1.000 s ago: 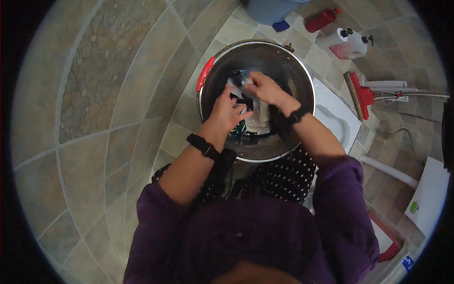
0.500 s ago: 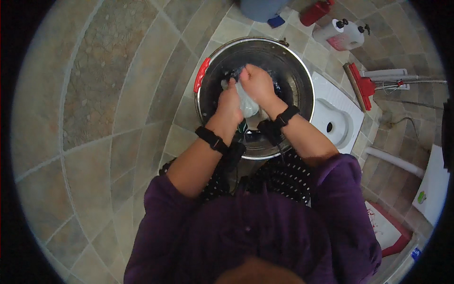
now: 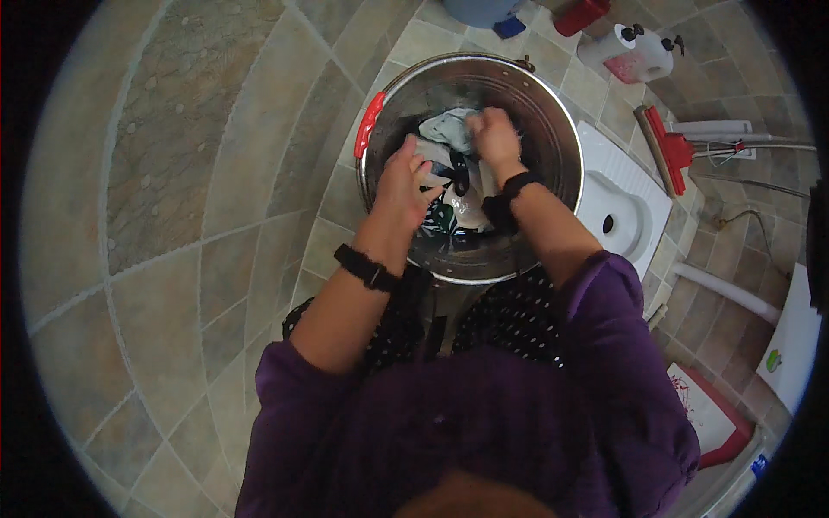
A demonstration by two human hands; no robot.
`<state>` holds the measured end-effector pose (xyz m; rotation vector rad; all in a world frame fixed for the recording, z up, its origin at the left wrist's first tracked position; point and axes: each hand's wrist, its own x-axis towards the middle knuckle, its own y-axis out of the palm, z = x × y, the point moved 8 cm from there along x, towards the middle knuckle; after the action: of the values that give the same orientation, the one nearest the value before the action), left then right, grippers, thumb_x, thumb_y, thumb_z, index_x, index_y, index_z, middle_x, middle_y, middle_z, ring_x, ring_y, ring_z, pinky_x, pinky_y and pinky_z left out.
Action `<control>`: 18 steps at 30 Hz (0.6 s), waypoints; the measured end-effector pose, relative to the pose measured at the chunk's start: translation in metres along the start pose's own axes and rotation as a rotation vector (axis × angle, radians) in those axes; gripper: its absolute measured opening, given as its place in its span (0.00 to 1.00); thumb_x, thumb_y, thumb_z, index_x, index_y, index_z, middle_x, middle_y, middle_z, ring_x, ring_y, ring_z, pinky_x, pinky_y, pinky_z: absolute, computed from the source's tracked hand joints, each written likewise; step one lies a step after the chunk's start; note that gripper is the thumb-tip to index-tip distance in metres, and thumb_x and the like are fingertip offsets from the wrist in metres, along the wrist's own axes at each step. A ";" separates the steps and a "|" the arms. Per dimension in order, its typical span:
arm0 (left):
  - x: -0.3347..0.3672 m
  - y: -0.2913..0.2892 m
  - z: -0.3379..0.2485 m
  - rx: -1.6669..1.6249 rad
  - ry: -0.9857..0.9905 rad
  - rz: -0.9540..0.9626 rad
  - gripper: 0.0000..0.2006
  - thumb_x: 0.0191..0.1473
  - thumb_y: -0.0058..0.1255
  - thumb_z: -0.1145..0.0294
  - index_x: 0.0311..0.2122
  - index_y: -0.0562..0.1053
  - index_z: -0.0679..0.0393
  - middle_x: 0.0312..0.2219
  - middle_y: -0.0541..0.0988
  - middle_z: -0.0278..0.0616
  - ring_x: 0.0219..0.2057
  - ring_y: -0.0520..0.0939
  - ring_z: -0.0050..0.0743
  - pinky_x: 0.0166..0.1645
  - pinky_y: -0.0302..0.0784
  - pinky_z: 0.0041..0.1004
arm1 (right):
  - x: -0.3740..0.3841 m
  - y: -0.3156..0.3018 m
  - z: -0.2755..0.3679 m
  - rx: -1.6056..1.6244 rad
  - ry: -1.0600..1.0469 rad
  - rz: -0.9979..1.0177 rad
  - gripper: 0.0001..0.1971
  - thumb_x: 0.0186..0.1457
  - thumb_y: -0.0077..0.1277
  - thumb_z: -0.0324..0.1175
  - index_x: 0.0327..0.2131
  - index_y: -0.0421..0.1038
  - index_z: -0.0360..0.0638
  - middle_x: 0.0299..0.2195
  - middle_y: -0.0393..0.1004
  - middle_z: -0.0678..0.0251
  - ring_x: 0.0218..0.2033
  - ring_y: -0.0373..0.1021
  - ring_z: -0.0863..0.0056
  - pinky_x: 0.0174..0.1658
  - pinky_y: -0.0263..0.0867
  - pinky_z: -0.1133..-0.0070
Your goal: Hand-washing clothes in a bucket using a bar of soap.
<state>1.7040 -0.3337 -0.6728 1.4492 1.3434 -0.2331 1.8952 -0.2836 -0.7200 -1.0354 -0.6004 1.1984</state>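
Both my hands reach into a large round steel tub [image 3: 553, 164] with a red grip [image 3: 370, 126] on its left rim. Wet cloth lies bunched in it: a pale greenish cloth [image 3: 447, 129] toward the far side, and nearer me white, black and green patterned fabric [image 3: 439, 217]. At the left of the heap is my left hand [image 3: 404, 183], fingers apart beside the fabric, gripping nothing. My right hand [image 3: 496, 138] is curled closed at the right edge of the pale cloth, slightly blurred.
Right of the tub is a white squat toilet [image 3: 604, 207]. A red-headed floor squeegee [image 3: 669, 151] leans beyond it. Two white pump bottles [image 3: 629, 56], a red container [image 3: 580, 15] and a blue-grey bucket [image 3: 479, 9] stand at the back. A tiled wall [image 3: 190, 129] rises on the left.
My hands have moved apart from the pale bundle they held together. The left hand has opened and drawn back left; the right has shifted right. The pale cloth is now more spread out.
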 end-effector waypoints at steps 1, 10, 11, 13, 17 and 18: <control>-0.003 -0.003 0.005 -0.002 -0.014 -0.012 0.30 0.59 0.37 0.57 0.61 0.47 0.61 0.60 0.51 0.47 0.61 0.53 0.41 0.59 0.53 0.47 | -0.006 0.026 0.007 -0.050 -0.138 0.076 0.14 0.51 0.46 0.44 0.32 0.71 0.43 0.45 0.68 0.53 0.44 0.66 0.52 0.45 0.64 0.64; -0.007 0.017 0.014 0.009 -0.005 0.186 0.24 0.58 0.41 0.64 0.56 0.54 0.63 0.54 0.61 0.48 0.55 0.63 0.44 0.56 0.62 0.45 | 0.024 0.135 -0.136 -0.289 0.090 0.483 0.15 0.47 0.46 0.33 0.40 0.72 0.43 0.49 0.65 0.52 0.52 0.62 0.56 0.52 0.59 0.68; -0.008 0.007 0.013 0.005 -0.006 0.162 0.24 0.57 0.41 0.64 0.56 0.54 0.63 0.54 0.61 0.48 0.55 0.63 0.44 0.56 0.62 0.45 | 0.023 0.136 -0.113 -0.276 0.037 0.492 0.14 0.48 0.46 0.33 0.39 0.72 0.42 0.48 0.66 0.52 0.51 0.63 0.56 0.51 0.60 0.68; -0.013 -0.029 0.007 -0.028 0.027 0.086 0.25 0.57 0.41 0.62 0.56 0.54 0.62 0.54 0.61 0.48 0.55 0.63 0.44 0.56 0.62 0.45 | 0.017 0.110 -0.023 -0.249 -0.108 0.523 0.12 0.49 0.46 0.34 0.37 0.72 0.41 0.46 0.68 0.52 0.48 0.65 0.56 0.49 0.61 0.68; -0.002 -0.007 0.020 -0.104 -0.069 0.031 0.25 0.58 0.39 0.58 0.56 0.54 0.58 0.53 0.62 0.47 0.54 0.64 0.44 0.55 0.64 0.46 | 0.010 0.016 0.031 0.255 -0.149 0.318 0.09 0.50 0.48 0.34 0.32 0.71 0.41 0.38 0.71 0.55 0.40 0.68 0.56 0.42 0.63 0.69; 0.001 -0.002 0.024 -0.140 -0.125 -0.023 0.24 0.57 0.40 0.55 0.55 0.56 0.56 0.52 0.63 0.46 0.53 0.65 0.43 0.54 0.65 0.46 | -0.004 -0.017 0.061 0.282 -0.165 0.265 0.08 0.50 0.49 0.34 0.32 0.71 0.42 0.35 0.71 0.57 0.38 0.68 0.57 0.41 0.63 0.69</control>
<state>1.7145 -0.3517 -0.6843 1.2818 1.2504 -0.2360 1.8505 -0.2679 -0.6777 -0.7970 -0.4129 1.5634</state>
